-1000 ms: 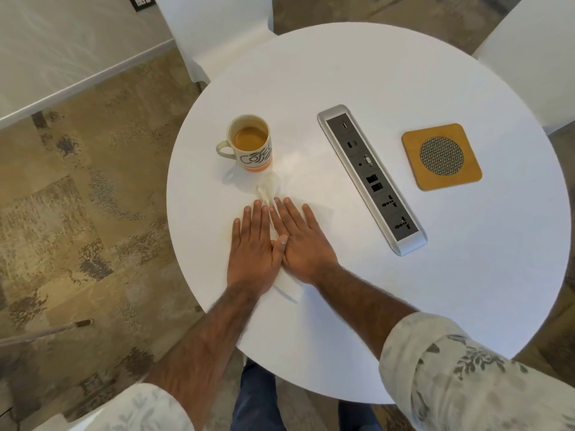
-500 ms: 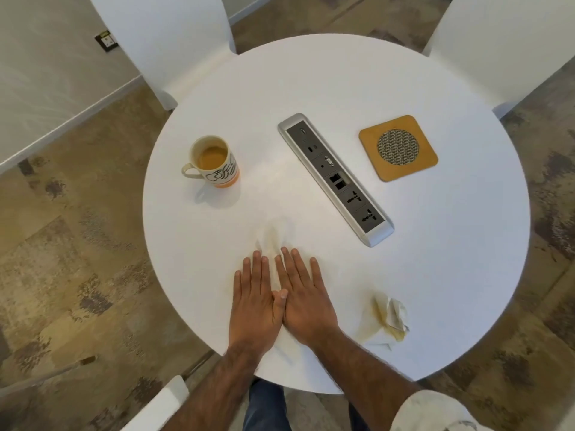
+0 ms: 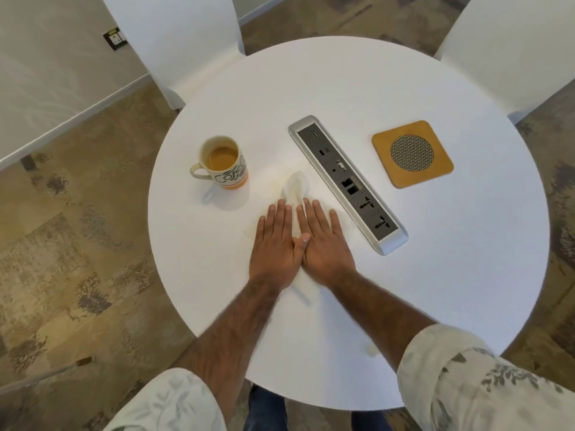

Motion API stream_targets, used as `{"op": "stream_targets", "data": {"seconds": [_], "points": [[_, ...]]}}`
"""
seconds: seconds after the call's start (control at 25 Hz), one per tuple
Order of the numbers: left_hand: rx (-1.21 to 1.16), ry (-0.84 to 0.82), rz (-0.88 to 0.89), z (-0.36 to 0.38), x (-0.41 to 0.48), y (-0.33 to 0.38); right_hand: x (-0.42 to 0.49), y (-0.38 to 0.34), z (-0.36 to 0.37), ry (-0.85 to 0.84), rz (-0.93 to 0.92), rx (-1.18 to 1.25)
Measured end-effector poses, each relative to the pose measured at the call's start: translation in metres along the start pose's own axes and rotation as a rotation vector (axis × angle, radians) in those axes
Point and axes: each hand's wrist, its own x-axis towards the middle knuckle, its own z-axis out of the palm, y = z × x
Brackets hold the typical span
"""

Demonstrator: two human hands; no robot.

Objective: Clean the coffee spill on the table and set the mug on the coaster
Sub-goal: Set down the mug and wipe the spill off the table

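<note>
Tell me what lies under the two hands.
A white tissue, pressed flat to the table by the left hand and the right hand. Its ends stick out toward the mug and by the wrists. The surface beneath it is covered.

place: office meeting room
evidence: round white tabletop [image 3: 435, 275] with built-in power and data socket strip [image 3: 347, 185]; white chairs [image 3: 174, 35]; patterned carpet [image 3: 77, 228]

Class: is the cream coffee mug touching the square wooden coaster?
Apart. Head view: the cream mug stands left of the silver socket strip, the wooden coaster right of it.
</note>
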Motion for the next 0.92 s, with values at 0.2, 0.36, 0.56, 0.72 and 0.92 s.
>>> {"op": "stream_targets", "data": {"seconds": [0.2, 0.36, 0.56, 0.72, 0.92], "points": [[-0.007, 0.024, -0.066, -0.009, -0.001, -0.032, 0.023, -0.025, -0.004, -0.013, -0.133, -0.027], [-0.019, 0.053, -0.162, -0.015, -0.036, -0.066, 0.026, -0.064, 0.002, -0.046, -0.294, -0.05], [-0.068, 0.058, -0.251, -0.009, -0.103, -0.064, -0.012, -0.077, 0.015, -0.051, -0.416, -0.047], [-0.088, 0.041, -0.245, 0.006, -0.125, -0.025, -0.054, -0.052, 0.023, -0.034, -0.34, -0.016], [-0.087, -0.029, -0.113, 0.02, -0.106, 0.03, -0.095, -0.012, 0.024, 0.023, -0.037, -0.008]]}}
